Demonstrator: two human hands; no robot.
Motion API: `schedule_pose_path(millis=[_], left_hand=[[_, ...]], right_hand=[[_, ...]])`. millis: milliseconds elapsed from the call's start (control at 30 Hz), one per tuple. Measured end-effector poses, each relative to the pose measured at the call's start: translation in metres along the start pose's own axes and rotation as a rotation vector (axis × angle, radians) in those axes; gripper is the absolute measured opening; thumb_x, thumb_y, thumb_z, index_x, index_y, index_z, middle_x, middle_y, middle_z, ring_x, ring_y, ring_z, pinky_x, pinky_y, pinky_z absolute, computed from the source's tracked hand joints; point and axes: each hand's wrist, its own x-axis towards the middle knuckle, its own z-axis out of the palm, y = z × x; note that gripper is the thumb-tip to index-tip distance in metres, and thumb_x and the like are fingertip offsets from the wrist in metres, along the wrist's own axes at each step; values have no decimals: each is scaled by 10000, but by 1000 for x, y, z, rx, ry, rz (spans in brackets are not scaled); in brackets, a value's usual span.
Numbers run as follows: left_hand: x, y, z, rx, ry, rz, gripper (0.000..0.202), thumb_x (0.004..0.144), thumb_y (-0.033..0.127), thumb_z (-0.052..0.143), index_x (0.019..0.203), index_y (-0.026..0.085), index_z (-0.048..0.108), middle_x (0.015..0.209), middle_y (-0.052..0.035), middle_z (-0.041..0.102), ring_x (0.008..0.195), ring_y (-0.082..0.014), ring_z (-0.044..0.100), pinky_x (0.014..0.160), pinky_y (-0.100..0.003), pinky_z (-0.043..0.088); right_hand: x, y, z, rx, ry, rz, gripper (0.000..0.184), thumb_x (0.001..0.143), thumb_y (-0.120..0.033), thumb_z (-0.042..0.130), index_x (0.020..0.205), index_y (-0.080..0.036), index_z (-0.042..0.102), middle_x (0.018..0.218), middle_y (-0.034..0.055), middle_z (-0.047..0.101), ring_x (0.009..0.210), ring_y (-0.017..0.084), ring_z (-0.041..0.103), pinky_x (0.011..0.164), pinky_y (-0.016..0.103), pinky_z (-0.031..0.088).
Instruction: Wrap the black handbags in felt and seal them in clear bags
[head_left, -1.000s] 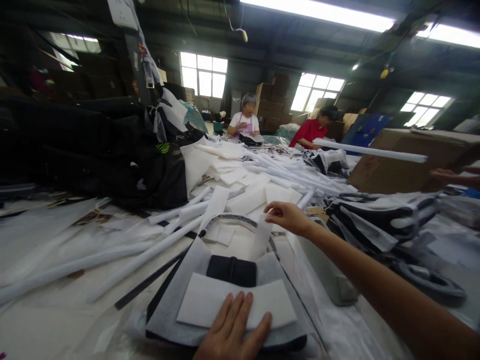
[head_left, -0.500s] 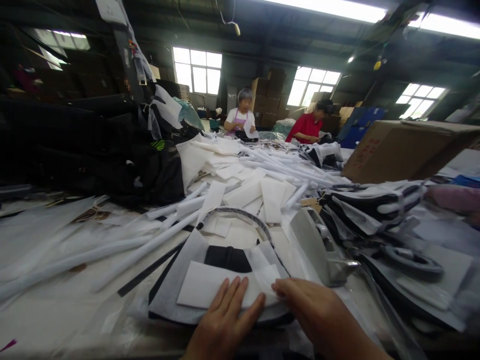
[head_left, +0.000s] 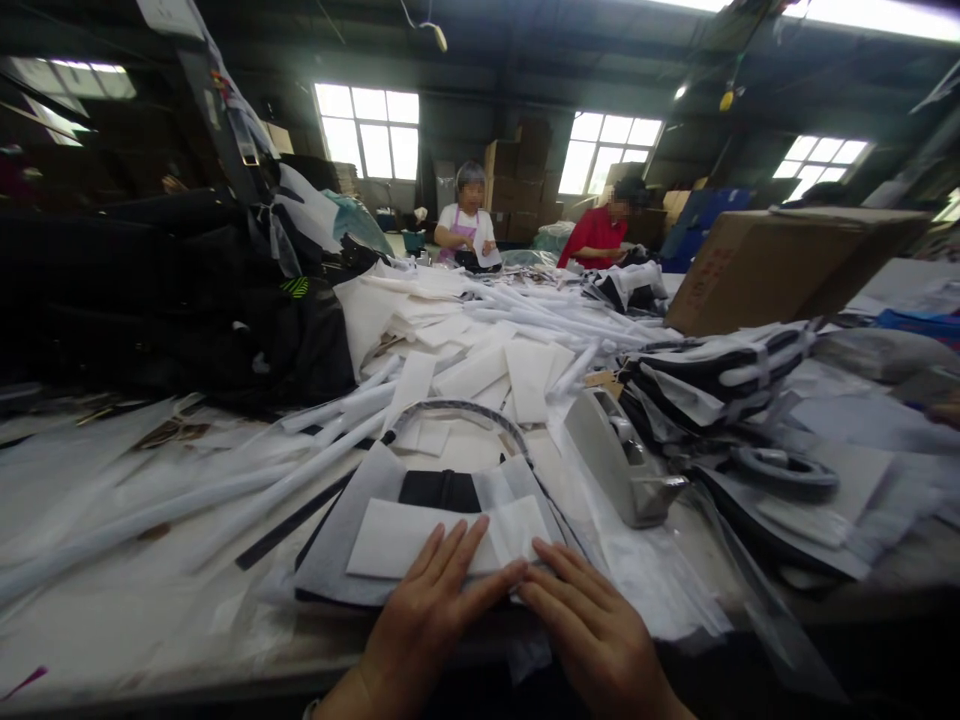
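Observation:
A black handbag (head_left: 439, 491) lies flat at the table's near edge, mostly covered with thin white wrapping (head_left: 324, 545). Its curved handle (head_left: 469, 408), wrapped too, points away from me. Across the front of the bag lies a white foam sheet (head_left: 390, 538). My left hand (head_left: 431, 605) rests flat on this sheet with its fingers stretched out. Beside it, my right hand (head_left: 589, 620) lies on the sheet's right part, fingers extended. The two thumbs almost meet. Neither hand grips anything, and the bag's lower edge is partly hidden beneath them.
A grey tape dispenser (head_left: 626, 455) stands right of the bag. White tubes (head_left: 255, 510) and loose white sheets (head_left: 480, 370) spread behind. Wrapped bags (head_left: 712, 385) and a cardboard box (head_left: 765, 265) are at right, black bags (head_left: 172, 300) at left. Two people (head_left: 466, 220) work across the table.
My right hand has gone from a bent, edge-on pose to lying flatter with fingers stretched over the sheet. The left hand stays on it. The camera view has shifted slightly.

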Motion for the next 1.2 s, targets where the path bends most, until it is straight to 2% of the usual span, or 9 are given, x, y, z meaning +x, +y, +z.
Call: schedule_pose_path(millis=[133, 267, 333, 500, 600, 700, 867, 1100, 1200], left_hand=[[4, 2, -5, 40, -110, 65, 488, 1073, 228, 316, 1548, 341, 310, 1560, -70, 432, 1324, -277, 550, 1041, -477, 506], [1, 2, -2, 98, -179, 130, 498, 1047, 242, 429, 1533, 319, 346, 1573, 6, 405, 1309, -317, 555, 1030, -525, 501], [0, 1, -1, 97, -181, 114, 499, 1048, 260, 435, 1532, 342, 340, 1562, 32, 420, 1304, -306, 561, 1035, -510, 500], [3, 1, -3, 97, -180, 110, 476, 1074, 212, 298, 1531, 338, 341, 1525, 53, 468, 1277, -291, 586, 1015, -492, 517], [3, 2, -3, 96, -201, 109, 493, 1067, 190, 327, 1540, 331, 315, 1536, 26, 458, 1293, -289, 573, 1035, -499, 500], [3, 2, -3, 93, -205, 104, 503, 1065, 189, 336, 1544, 337, 298, 1544, 18, 445, 1306, -284, 562, 1053, -497, 487], [3, 1, -4, 106, -243, 120, 516, 1058, 187, 351, 1555, 302, 273, 1561, 13, 406, 1306, -303, 561, 1023, -517, 512], [3, 3, -4, 94, -271, 106, 542, 1042, 170, 401, 1554, 296, 275, 1566, 17, 395, 1314, -306, 552, 1024, -528, 512], [3, 4, -3, 95, -284, 98, 544, 1040, 181, 420, 1551, 308, 285, 1561, 15, 413, 1314, -307, 552, 1030, -529, 506]], right_hand=[[-6, -2, 3, 0, 10, -3, 243, 976, -59, 505, 1093, -102, 714, 1121, 99, 764, 1261, 251, 606, 1066, 434, 519], [-14, -7, -13, 53, -12, -98, 260, 1000, -67, 468, 1083, -98, 712, 1100, 83, 774, 1206, 228, 647, 1163, 482, 403], [-25, -12, -22, 69, -24, -125, 297, 1037, -113, 421, 1084, -115, 715, 1072, 57, 783, 1144, 183, 680, 1182, 426, 378], [-58, -28, -10, -65, -33, 71, 265, 1029, -166, 482, 1126, -138, 727, 1068, 65, 783, 993, 186, 724, 914, 293, 553], [-59, -30, 12, -77, -6, 129, 277, 1026, -156, 473, 1156, -147, 718, 1065, 75, 779, 954, 215, 716, 830, 340, 557], [-48, -28, 23, 18, 63, 142, 276, 1024, -136, 462, 1028, -162, 737, 950, 57, 783, 846, 193, 702, 766, 335, 524], [-45, -31, 16, 162, 63, 145, 279, 1015, -117, 455, 920, -157, 715, 796, 30, 744, 734, 162, 650, 740, 317, 487], [-61, -42, 6, 134, 3, 45, 343, 1026, -96, 394, 893, -156, 704, 771, 13, 745, 669, 153, 633, 743, 322, 513], [-49, -38, -5, 157, -12, 1, 326, 1019, -100, 422, 837, -168, 684, 690, 3, 719, 596, 144, 612, 661, 305, 516]])
